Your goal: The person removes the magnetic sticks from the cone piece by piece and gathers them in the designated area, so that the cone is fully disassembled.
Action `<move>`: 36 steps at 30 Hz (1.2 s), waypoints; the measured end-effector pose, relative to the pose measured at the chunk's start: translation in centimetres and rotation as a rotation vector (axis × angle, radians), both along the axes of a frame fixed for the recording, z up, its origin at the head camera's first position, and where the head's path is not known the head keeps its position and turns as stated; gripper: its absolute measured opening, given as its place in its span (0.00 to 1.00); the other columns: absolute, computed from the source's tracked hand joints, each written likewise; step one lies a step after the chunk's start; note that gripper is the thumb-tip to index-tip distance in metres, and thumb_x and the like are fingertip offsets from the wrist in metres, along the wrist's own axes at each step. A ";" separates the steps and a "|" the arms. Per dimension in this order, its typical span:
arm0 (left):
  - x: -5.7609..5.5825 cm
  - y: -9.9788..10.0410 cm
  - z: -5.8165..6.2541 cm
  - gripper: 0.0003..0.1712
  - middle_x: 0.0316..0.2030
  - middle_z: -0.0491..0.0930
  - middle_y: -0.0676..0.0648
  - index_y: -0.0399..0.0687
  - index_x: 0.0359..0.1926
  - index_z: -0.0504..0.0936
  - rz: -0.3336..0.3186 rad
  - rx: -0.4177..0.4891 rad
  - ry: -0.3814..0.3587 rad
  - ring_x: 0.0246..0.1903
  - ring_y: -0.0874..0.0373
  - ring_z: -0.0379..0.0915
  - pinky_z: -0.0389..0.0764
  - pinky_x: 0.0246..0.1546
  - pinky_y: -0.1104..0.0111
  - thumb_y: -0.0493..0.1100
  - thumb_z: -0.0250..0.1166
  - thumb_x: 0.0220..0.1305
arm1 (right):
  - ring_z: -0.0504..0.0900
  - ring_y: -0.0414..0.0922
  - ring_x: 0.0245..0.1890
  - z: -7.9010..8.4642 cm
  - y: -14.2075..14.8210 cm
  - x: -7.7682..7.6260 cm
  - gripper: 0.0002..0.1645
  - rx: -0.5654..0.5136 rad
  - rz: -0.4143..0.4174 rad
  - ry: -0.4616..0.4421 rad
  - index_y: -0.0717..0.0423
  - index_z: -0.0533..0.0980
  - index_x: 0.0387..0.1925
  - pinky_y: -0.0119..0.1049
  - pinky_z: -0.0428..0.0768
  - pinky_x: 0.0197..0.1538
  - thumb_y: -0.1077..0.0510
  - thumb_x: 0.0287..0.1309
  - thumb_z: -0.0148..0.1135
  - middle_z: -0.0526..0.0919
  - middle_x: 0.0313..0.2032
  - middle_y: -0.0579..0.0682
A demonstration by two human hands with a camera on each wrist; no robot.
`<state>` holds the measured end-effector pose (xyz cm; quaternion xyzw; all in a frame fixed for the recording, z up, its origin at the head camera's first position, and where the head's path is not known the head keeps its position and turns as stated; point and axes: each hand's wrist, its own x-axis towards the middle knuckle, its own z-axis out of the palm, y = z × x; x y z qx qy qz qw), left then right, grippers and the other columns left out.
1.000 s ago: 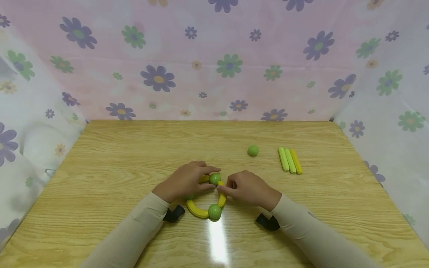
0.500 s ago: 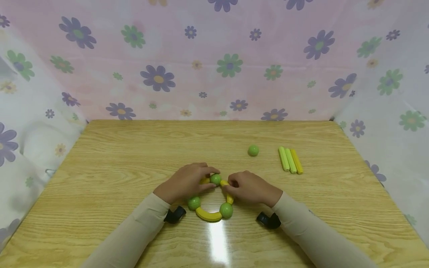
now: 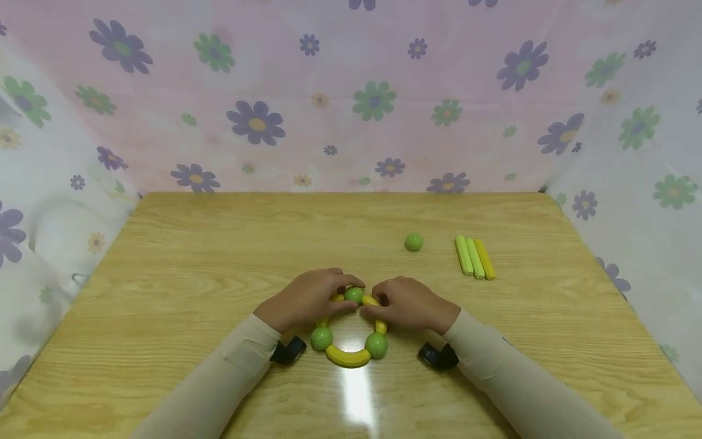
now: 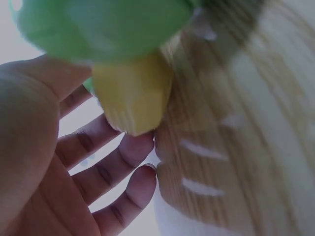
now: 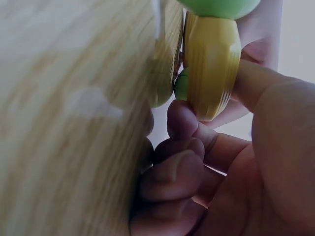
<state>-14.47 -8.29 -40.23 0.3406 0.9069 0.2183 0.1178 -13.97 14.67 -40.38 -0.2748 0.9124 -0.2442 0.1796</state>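
Observation:
Three green balls and three yellow curved rods form a ring on the table in the head view. My left hand (image 3: 307, 299) holds the far ball (image 3: 353, 295) between thumb and index finger. My right hand (image 3: 414, 305) pinches the right-hand rod (image 3: 381, 327), also a yellow curved piece (image 5: 211, 69) in the right wrist view, its end at the far ball. At the near side, the front rod (image 3: 348, 358) joins the left ball (image 3: 322, 338) and the right ball (image 3: 376, 346). The left-hand rod (image 3: 324, 322) is partly hidden by my left hand.
A loose green ball (image 3: 414, 242) lies farther back on the wooden table (image 3: 219, 231). Right of it, two pale green straight rods (image 3: 468, 258) and a yellow straight rod (image 3: 485, 260) lie side by side. Flowered cloth (image 3: 373, 140) stands behind.
The near part of the ring has swung right, with its right-hand rod, front rod and two near balls. My left hand has stayed at the far ball, my right hand at the rod.

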 end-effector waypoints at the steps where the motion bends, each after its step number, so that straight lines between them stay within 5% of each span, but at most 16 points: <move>1: -0.1 0.0 0.1 0.22 0.38 0.78 0.59 0.62 0.61 0.80 0.000 0.004 -0.004 0.35 0.65 0.72 0.75 0.37 0.70 0.56 0.66 0.67 | 0.63 0.34 0.16 0.0 0.0 0.0 0.25 -0.001 0.000 0.002 0.44 0.69 0.16 0.28 0.61 0.23 0.41 0.66 0.62 0.65 0.15 0.37; 11: -1.0 0.1 0.3 0.19 0.39 0.79 0.60 0.60 0.58 0.81 0.017 0.064 -0.065 0.37 0.64 0.73 0.76 0.41 0.69 0.53 0.67 0.67 | 0.65 0.34 0.17 0.4 0.6 -0.6 0.23 0.002 -0.022 0.031 0.45 0.71 0.17 0.28 0.64 0.24 0.45 0.69 0.58 0.67 0.15 0.37; 24: -1.1 -0.2 0.2 0.19 0.40 0.80 0.58 0.56 0.55 0.80 0.157 0.026 -0.048 0.37 0.64 0.74 0.77 0.42 0.66 0.54 0.67 0.67 | 0.65 0.37 0.17 0.1 1.0 -1.1 0.24 -0.068 -0.136 -0.043 0.48 0.70 0.19 0.30 0.65 0.24 0.43 0.69 0.59 0.65 0.16 0.40; 36: -1.0 -0.9 0.5 0.18 0.29 0.77 0.57 0.54 0.48 0.78 0.294 -0.055 -0.054 0.28 0.62 0.72 0.73 0.30 0.68 0.58 0.66 0.67 | 0.70 0.39 0.14 -0.1 1.8 -1.7 0.11 -0.103 -0.215 -0.156 0.57 0.76 0.43 0.32 0.71 0.20 0.53 0.67 0.58 0.76 0.20 0.46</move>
